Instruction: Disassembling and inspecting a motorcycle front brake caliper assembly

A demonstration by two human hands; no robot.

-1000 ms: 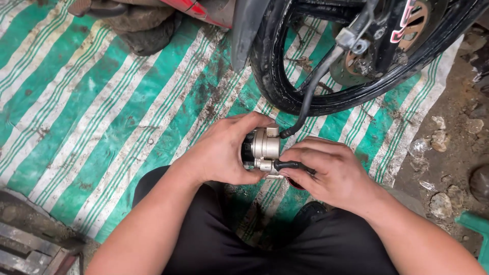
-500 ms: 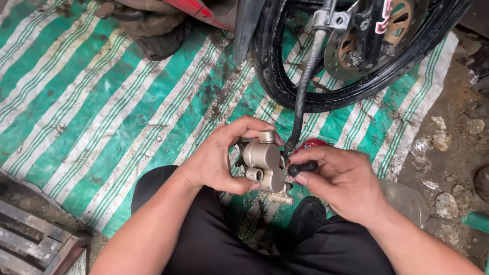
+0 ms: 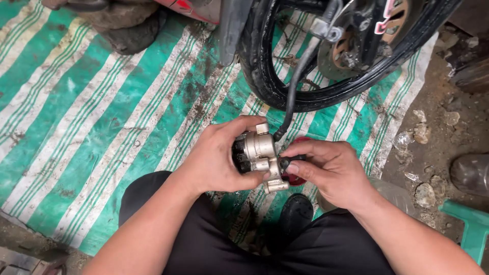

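Caliper (image 3: 258, 153) — a small brake caliper of dull silver-grey cast metal, with a square lug at its top, a round stub at its lower right corner and a dark, rubbery part on its left face — sits between both hands, above the lap of the seated person in black trousers (image 3: 214, 244) and over the green-and-white striped mat (image 3: 91, 127). The left hand (image 3: 219, 160) is wrapped around the caliper's left side, fingers curled over the top and thumb pressed under its lower edge. The right hand (image 3: 331, 170) has its thumb and forefinger pressed together on a small black fitting (image 3: 289, 161) at the caliper's right side; the other fingers are loosely curled. A black hose (image 3: 294, 86) runs from the caliper's top right up to a metal bracket beside the motorcycle wheel (image 3: 316, 99), whose black tyre stands on the mat just beyond the hands. Something red (image 3: 298, 178) shows partly under the right hand; what it is cannot be told. A clear plastic container (image 3: 395, 193) lies by the right forearm on the dirt — its contents cannot be made out. A dark shoe (image 3: 298, 216) rests between the knees, and a teal plastic piece (image 3: 471, 226) lies at the far right.
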